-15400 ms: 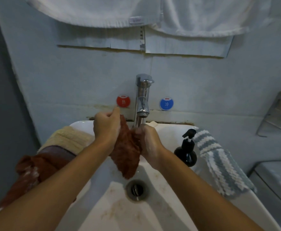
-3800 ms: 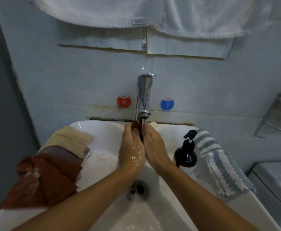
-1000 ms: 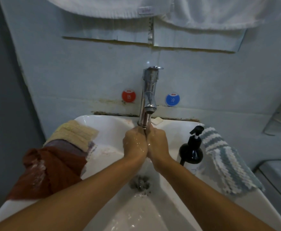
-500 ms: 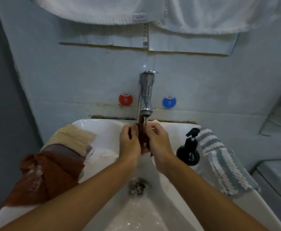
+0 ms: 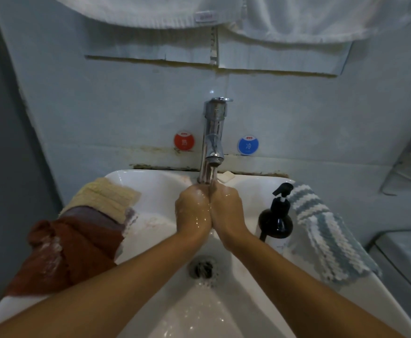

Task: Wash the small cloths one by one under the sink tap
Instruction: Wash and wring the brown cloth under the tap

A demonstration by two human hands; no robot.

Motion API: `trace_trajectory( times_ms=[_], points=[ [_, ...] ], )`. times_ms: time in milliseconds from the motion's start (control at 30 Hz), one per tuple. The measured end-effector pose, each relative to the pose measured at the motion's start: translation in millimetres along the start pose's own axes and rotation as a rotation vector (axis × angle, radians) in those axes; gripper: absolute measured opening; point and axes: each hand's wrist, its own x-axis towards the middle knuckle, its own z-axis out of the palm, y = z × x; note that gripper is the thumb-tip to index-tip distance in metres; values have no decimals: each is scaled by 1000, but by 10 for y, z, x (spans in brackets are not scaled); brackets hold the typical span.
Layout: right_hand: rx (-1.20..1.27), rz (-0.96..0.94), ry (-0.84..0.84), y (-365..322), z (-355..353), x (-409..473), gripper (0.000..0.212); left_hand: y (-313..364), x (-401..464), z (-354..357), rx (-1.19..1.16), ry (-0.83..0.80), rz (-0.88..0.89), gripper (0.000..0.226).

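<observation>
Closed together since half a second ago: left hand (image 5: 192,212), right hand (image 5: 227,211) clenched under tap (image 5: 213,142), cloth hidden | rinse-squeeze | next: wring, set aside.

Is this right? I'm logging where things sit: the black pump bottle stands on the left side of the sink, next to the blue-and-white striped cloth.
Not quite. The head view shows the black pump bottle on the right side of the sink, beside the blue-and-white striped cloth. The left side holds the rust-brown cloth and others.
</observation>
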Motion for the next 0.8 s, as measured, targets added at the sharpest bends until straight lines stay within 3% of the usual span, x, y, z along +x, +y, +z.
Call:
trace_trajectory(
  times_ms=[167, 333, 433, 533, 600, 700, 800],
  points=[
    [-112, -11, -30, -7, -13, -6, 28, 24, 4, 5, -90, -25, -136, 34],
    [243, 212, -115, 67, 27, -72, 36, 76, -27, -24, -378, 27, -324, 29],
    [370, 241, -178, 3, -17, -92, 32, 85, 6, -71, -464, 21, -272, 19],
    [478, 181, -183, -109, -32, -117, 31, 11, 41, -47, -469, -53, -280, 35],
    [429, 157, -129, -123, 13, -111, 33, -28, 25, -24, -435, -98, -227, 41],
    [322, 163, -31, -82, 28, -70, 36, -3, -47, -33, -258, -80, -60, 29],
    [277, 139, 1, -54, 8, -45, 39, -2, -36, -7, -169, -59, -3, 22]
  ],
)
